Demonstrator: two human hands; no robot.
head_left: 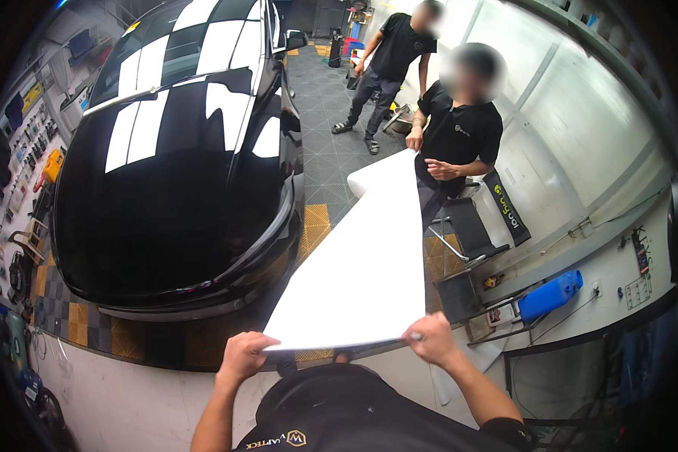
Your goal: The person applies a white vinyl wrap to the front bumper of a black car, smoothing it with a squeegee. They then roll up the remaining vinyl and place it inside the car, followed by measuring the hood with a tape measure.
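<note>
We hold a large, plain white sheet [354, 275] stretched in the air, its near edge [339, 345] pulled nearly straight between two corners; the far end looks narrower, with a loose curl [365, 178] bulging at its left.

The sheet [361, 264] ran from the lower centre of the frame to just right of upper centre, with the left hand [242, 354] at its lower left corner and the right hand [433, 340] at its lower right. At its upper end stood a near co-worker [463, 132], and behind, by the top edge, a far co-worker [401, 49]. The car [166, 233] filled the upper left, on the tiled floor [328, 105]. A chair [471, 226] was right of the sheet, below the near co-worker; a container [550, 294] was lower, farther right.
</note>
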